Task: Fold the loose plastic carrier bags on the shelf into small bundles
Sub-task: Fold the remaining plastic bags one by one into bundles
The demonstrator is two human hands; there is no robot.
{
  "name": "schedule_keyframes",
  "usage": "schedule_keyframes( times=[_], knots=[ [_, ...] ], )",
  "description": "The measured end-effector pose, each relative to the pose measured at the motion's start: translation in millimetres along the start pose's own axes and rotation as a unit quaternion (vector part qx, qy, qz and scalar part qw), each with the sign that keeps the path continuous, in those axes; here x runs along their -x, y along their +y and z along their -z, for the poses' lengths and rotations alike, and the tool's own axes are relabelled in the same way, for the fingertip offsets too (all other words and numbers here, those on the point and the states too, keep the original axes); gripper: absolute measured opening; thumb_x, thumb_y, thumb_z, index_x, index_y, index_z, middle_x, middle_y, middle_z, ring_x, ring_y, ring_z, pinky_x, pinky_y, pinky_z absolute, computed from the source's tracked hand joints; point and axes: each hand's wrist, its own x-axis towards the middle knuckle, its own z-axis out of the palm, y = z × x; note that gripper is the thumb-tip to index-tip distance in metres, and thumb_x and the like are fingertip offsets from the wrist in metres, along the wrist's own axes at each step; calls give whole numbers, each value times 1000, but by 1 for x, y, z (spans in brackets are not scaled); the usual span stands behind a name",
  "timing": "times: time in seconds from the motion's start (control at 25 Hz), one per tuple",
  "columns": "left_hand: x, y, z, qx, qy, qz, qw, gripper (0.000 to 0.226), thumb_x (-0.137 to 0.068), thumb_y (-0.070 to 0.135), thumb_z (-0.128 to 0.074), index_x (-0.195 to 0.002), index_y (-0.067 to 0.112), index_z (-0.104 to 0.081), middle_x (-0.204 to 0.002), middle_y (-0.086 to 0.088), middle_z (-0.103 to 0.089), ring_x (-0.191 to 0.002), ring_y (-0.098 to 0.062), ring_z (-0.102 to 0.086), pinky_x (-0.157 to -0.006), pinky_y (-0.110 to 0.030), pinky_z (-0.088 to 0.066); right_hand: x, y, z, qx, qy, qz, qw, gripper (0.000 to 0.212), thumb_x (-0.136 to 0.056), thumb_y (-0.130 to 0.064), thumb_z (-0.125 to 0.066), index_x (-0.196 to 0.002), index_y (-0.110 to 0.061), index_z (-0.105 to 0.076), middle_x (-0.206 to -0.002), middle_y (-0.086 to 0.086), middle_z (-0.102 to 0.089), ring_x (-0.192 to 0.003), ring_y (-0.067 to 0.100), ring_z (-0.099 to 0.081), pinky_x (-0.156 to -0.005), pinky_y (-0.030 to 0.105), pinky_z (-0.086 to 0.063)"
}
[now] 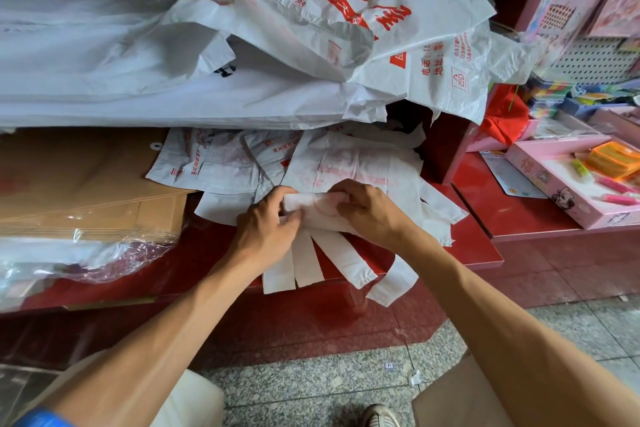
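Both hands' grip (313, 208) pinching folded bag (311, 204)

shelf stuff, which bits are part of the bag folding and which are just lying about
Part of the job:
- folded bag, gripped by left hand and right hand
- flattened bags behind it
- loose bag pile above

Just lying about:
- cardboard sheets
- clear plastic wrap
- pink box of stationery
- red shelf
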Motion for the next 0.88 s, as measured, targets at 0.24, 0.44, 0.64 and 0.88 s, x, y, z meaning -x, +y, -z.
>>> schedule_keyframes(
  times=[0.24,0.44,0.64,0.88],
  knots=[
    [-7,-8,-3,79,7,55,995,16,-88,43,-62,-85,28,-58,-79,5,-71,-84,-27,-67,-76,-36,-53,-3,4,-11,48,42,-114,991,34,-97,-35,-53,-120,-12,-60,-104,9,-67,-92,25,-61,-70,30,-42],
    [-9,-5,-7,1,0,52,999,46,-87,37,-68,-130,27,-55,-88,7,-69,-102,-21,-62,-95,-43,-46,-4,-2,-15,105,18,-164,981,31,-91,-46,-57,-76,-20,-53,-89,6,-54,-75,23,-50,-55,29,-34],
    [-8,-3,-7,10,-14,39,999,28,-88,42,-65,-110,26,-68,-107,4,-64,-102,-20,-60,-93,-35,-48,-3,-13,-10,-189,26,-186,964,22,-89,-14,-67,-79,-20,-48,-78,2,-54,-67,19,-52,-53,28,-41],
    [-6,1,14,275,-11,-11,961,7,-93,24,-64,-98,26,-67,-82,13,-69,-83,0,-62,-76,-15,-45,3,-29,1,-426,14,-73,902,28,-93,6,-56,-110,-15,-56,-82,3,-66,-71,13,-62,-61,23,-49]
  ],
)
